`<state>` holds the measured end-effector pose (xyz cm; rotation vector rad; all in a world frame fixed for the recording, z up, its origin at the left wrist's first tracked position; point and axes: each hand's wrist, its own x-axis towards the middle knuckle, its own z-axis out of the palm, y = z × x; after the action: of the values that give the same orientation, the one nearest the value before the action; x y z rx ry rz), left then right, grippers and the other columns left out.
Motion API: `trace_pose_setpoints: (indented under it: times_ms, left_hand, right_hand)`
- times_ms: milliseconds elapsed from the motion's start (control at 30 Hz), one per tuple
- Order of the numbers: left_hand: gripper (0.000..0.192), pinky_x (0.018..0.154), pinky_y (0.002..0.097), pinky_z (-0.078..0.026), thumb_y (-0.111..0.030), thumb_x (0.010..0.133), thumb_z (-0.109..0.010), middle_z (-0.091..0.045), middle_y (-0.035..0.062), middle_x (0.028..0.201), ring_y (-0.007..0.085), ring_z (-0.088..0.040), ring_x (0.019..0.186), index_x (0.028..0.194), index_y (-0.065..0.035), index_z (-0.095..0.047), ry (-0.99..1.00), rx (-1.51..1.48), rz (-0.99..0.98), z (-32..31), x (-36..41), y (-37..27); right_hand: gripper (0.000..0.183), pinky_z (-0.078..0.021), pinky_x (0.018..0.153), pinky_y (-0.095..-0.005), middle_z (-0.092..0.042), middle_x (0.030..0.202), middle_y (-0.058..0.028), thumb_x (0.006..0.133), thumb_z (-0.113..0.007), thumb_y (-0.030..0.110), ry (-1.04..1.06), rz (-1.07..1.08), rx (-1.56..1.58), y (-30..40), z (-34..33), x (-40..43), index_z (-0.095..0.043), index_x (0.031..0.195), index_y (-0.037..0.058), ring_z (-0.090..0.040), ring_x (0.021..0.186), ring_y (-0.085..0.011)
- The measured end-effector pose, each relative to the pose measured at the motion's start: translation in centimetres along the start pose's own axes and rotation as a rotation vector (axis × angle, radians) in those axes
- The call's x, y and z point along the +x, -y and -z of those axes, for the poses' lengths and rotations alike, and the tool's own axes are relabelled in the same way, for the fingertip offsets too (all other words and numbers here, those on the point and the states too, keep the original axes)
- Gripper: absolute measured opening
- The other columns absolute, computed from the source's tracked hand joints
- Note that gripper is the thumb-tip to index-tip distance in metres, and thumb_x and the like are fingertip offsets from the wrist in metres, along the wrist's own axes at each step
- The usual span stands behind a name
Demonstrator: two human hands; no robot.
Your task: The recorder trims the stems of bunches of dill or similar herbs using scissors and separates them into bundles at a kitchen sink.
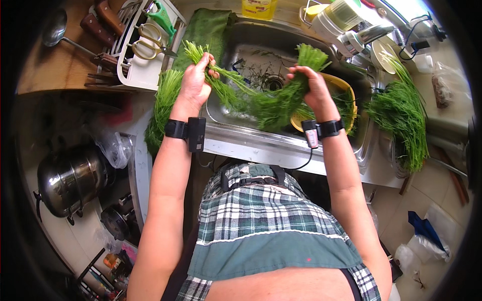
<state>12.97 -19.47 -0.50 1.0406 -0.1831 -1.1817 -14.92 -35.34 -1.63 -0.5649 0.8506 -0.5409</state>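
Note:
My left hand (197,81) grips a thin bunch of feathery green herb (226,92), dill or fennel by its look, with the pale stem ends pointing up. Over the sink, my right hand (314,86) is closed around a thicker herb bunch (276,103) whose fronds hang leftward. The two bunches' fronds come close together between my hands; whether they touch is unclear. Below them, the steel sink (256,137) has loose sprigs (260,69) scattered over its bottom around the drain. A yellow basin (354,98) with herb in it sits beneath my right hand, partly hidden.
Herb piles lie left (162,105) and right (399,116) of the sink, the right one over a perforated metal vessel (399,161). A rack (145,71) holds knives and scissors (147,43). A green cloth (211,28) drapes beside the sink; the faucet (367,35) stands back right.

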Motion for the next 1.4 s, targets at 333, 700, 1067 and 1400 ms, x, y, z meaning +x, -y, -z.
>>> trace_pose_setpoints:
  times_ms: [333, 700, 1067, 1400]
  left_hand:
    - [0.017, 0.081, 0.0348, -0.051, -0.023, 0.102, -0.047, -0.045, -0.0015, 0.072, 0.0109, -0.047, 0.062, 0.101, -0.0073, -0.054, 0.008, -0.210, 0.031, 1.6, -0.7, -1.6]
    - [0.022, 0.043, 0.0205, -0.032, -0.015, 0.080, -0.079, -0.062, -0.0042, 0.073, 0.0024, -0.040, 0.046, 0.098, -0.0065, -0.070, 0.056, 0.102, 0.099, -7.5, -1.7, 3.9]
    - [0.013, 0.046, 0.0229, -0.036, -0.021, 0.086, -0.073, -0.062, -0.0031, 0.070, 0.0067, -0.041, 0.048, 0.085, -0.0093, -0.067, 0.033, 0.112, 0.044, -8.3, -1.2, 4.9]
    - [0.017, 0.057, 0.0215, -0.040, -0.020, 0.091, -0.067, -0.068, 0.0003, 0.090, 0.0060, -0.050, 0.063, 0.099, -0.0052, -0.070, 0.002, 0.122, 0.056, -7.7, -0.6, 5.2]
  right_hand:
    - [0.026, -0.0540, 0.069, -0.0307, -0.069, 0.084, -0.0097, 0.090, -0.058, 0.022, 0.055, -0.065, -0.098, 1.7, 3.0, -1.0, -0.065, 0.101, -0.0010, -0.067, 0.074, -0.0190]
    - [0.017, -0.0528, 0.060, -0.0278, -0.067, 0.083, -0.0050, 0.080, -0.072, 0.005, 0.121, 0.043, -0.163, -2.1, -6.2, -2.0, -0.067, 0.096, 0.0024, -0.063, 0.067, -0.0137]
    - [0.019, -0.0576, 0.064, -0.0327, -0.068, 0.088, -0.0100, 0.084, -0.068, 0.004, 0.131, -0.007, -0.036, -2.5, -6.9, -1.9, -0.064, 0.102, -0.0011, -0.068, 0.073, -0.0199]
    - [0.017, -0.0572, 0.076, -0.0346, -0.071, 0.092, -0.0103, 0.086, -0.065, 0.005, 0.123, -0.006, 0.035, -2.6, -6.6, -1.6, -0.066, 0.101, -0.0017, -0.069, 0.081, -0.0199]
